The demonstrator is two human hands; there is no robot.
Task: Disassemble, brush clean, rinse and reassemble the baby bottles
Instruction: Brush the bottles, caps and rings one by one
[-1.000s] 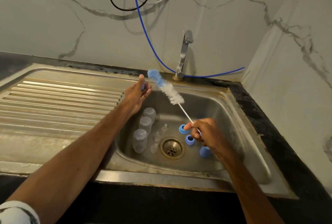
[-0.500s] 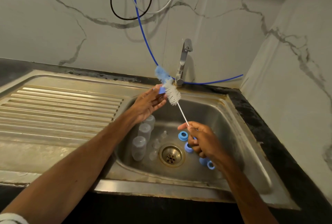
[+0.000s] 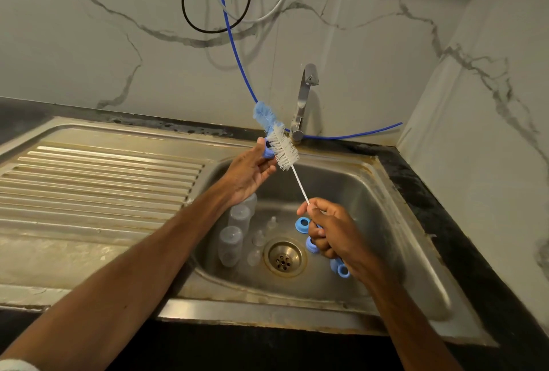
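Can only partly see the 3 clear baby bottles (image 3: 231, 244) lying in the sink basin (image 3: 356, 192) left of the drain (image 3: 283, 257), the furthest cut off by the left wrist; can barely make out the clear teats (image 3: 258, 238) beside them, and cannot count the blue screw rings (image 3: 303, 225) for sure, some being tucked behind the right hand (image 3: 334, 235). Pinches a blue ring (image 3: 268, 153) between thumb and curled fingers (image 3: 266, 171) of the left hand (image 3: 249, 173), raised above the basin's back-left corner and touching the white bristles of the bottle brush (image 3: 284, 152). Grips the brush's thin wire stem low over the basin, right fingers curled tightly round it.
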